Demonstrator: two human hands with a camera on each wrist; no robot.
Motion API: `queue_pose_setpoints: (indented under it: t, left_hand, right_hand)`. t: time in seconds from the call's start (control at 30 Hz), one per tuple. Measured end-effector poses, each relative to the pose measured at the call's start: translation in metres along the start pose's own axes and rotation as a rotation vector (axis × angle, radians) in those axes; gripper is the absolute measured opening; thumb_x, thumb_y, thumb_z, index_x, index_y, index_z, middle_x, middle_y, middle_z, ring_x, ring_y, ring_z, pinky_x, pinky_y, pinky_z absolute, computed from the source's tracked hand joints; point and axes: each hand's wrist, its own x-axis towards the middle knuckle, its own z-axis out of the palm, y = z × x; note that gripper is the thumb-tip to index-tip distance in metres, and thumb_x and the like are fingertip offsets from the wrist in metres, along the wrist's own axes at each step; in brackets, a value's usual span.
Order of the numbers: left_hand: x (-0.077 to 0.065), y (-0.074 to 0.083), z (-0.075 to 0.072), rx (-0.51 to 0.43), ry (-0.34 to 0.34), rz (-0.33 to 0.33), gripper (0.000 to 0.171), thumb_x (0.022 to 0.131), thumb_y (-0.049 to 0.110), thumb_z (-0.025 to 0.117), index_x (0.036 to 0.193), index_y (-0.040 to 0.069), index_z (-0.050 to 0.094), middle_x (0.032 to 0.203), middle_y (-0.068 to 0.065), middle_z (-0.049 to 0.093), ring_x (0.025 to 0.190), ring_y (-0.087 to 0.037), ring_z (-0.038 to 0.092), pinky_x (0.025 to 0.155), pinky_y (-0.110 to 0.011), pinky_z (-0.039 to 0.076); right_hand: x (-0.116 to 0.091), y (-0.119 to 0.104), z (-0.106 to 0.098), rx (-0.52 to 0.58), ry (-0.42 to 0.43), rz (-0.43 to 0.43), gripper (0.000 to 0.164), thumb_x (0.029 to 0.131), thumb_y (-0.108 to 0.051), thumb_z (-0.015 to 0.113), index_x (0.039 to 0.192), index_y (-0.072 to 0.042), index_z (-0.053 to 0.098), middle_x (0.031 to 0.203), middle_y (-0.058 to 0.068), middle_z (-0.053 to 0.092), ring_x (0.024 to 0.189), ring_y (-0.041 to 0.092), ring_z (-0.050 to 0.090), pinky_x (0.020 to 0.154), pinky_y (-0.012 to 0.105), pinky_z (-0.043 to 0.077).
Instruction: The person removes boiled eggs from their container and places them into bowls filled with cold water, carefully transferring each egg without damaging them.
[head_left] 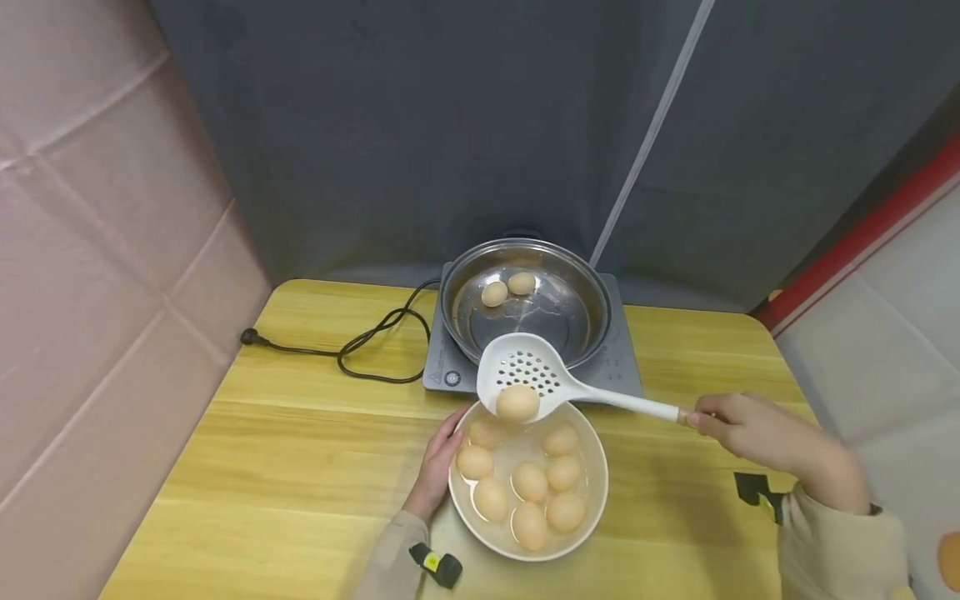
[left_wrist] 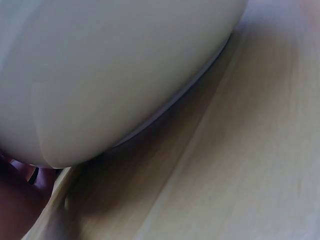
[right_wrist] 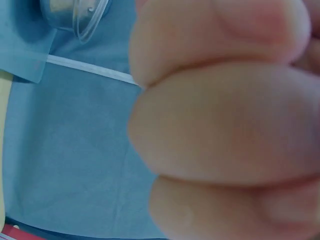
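In the head view my right hand (head_left: 757,433) grips the end of a white slotted skimmer (head_left: 551,392). One brown egg (head_left: 517,403) sits on the skimmer's head, above the far edge of a white bowl (head_left: 596,467). Several brown eggs (head_left: 529,482) lie in water in that bowl. My left hand (head_left: 437,467) holds the bowl's left side, thumb near the rim. The bowl's outer wall (left_wrist: 115,75) fills much of the left wrist view. Curled fingers (right_wrist: 225,120) cover the right wrist view, hiding the handle.
Behind the bowl, a steel pan (head_left: 558,321) with two eggs (head_left: 494,293) stands on an induction cooker (head_left: 622,367). A black cord (head_left: 367,333) loops across the wooden table (head_left: 262,467) at the left. A grey curtain (head_left: 420,125) hangs behind.
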Motion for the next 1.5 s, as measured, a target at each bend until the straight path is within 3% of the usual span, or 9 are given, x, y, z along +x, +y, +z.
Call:
queue_pose_setpoints:
  t: [0.13, 0.4, 0.53, 0.77, 1.07, 1.33, 1.5]
  left_hand:
    - [0.001, 0.000, 0.000, 0.003, 0.004, -0.003, 0.044, 0.098, 0.016, 0.031, 0.137, -0.004, 0.031, 0.143, -0.018, 0.033, 0.132, -0.029, 0.030, 0.107, -0.020, 0.027]
    - [0.000, 0.000, 0.000, 0.018, 0.020, -0.014, 0.044, 0.097, 0.019, 0.033, 0.137, 0.000, 0.035, 0.143, -0.014, 0.034, 0.128, -0.011, 0.036, 0.105, -0.017, 0.029]
    - [0.000, 0.000, 0.000, 0.008, 0.023, -0.017, 0.044, 0.097, 0.018, 0.033, 0.137, -0.002, 0.034, 0.143, -0.014, 0.034, 0.127, -0.008, 0.037, 0.104, -0.016, 0.029]
    - [-0.001, -0.001, -0.001, 0.000, 0.018, 0.004, 0.045, 0.097, 0.017, 0.033, 0.137, -0.005, 0.032, 0.143, -0.018, 0.033, 0.129, -0.012, 0.034, 0.105, -0.015, 0.027]
    - [-0.001, -0.002, 0.000, 0.007, 0.013, 0.007, 0.044, 0.098, 0.016, 0.032, 0.137, -0.005, 0.031, 0.144, -0.019, 0.031, 0.133, -0.030, 0.026, 0.105, -0.014, 0.025]
    - [0.000, -0.003, 0.000, -0.008, 0.016, 0.007, 0.044, 0.097, 0.015, 0.033, 0.137, -0.006, 0.031, 0.144, -0.020, 0.030, 0.134, -0.031, 0.025, 0.106, -0.015, 0.025]
    - [0.000, -0.002, 0.000, -0.019, 0.007, 0.003, 0.045, 0.097, 0.017, 0.033, 0.137, -0.006, 0.030, 0.144, -0.019, 0.030, 0.133, -0.030, 0.026, 0.109, -0.022, 0.024]
  right_hand:
    - [-0.005, 0.000, 0.013, 0.019, -0.006, -0.042, 0.026, 0.096, -0.028, 0.043, 0.075, -0.015, 0.052, 0.052, -0.011, 0.031, 0.041, 0.000, 0.024, 0.036, 0.016, 0.027]
    - [-0.015, 0.002, 0.032, 0.079, -0.035, -0.052, 0.028, 0.095, -0.032, 0.043, 0.075, -0.015, 0.053, 0.052, -0.012, 0.030, 0.041, -0.001, 0.023, 0.034, 0.015, 0.026]
    - [-0.018, 0.003, 0.039, 0.064, -0.018, -0.037, 0.026, 0.095, -0.033, 0.043, 0.078, -0.017, 0.054, 0.053, -0.012, 0.030, 0.042, 0.000, 0.022, 0.036, 0.016, 0.027]
    - [-0.021, 0.006, 0.051, -0.011, 0.026, -0.036, 0.023, 0.094, -0.034, 0.046, 0.077, -0.021, 0.054, 0.054, -0.013, 0.030, 0.045, 0.000, 0.023, 0.039, 0.016, 0.026]
    - [-0.018, 0.009, 0.055, -0.003, 0.028, -0.019, 0.021, 0.093, -0.036, 0.047, 0.081, -0.021, 0.056, 0.054, -0.013, 0.031, 0.044, 0.000, 0.023, 0.038, 0.016, 0.026]
    - [-0.017, 0.008, 0.056, -0.036, 0.082, -0.014, 0.018, 0.091, -0.037, 0.050, 0.082, -0.022, 0.057, 0.054, -0.014, 0.033, 0.045, 0.000, 0.025, 0.039, 0.017, 0.026]
    - [-0.019, 0.006, 0.056, -0.096, 0.138, 0.007, 0.012, 0.089, -0.036, 0.054, 0.086, -0.025, 0.058, 0.055, -0.014, 0.036, 0.045, 0.000, 0.027, 0.040, 0.018, 0.027]
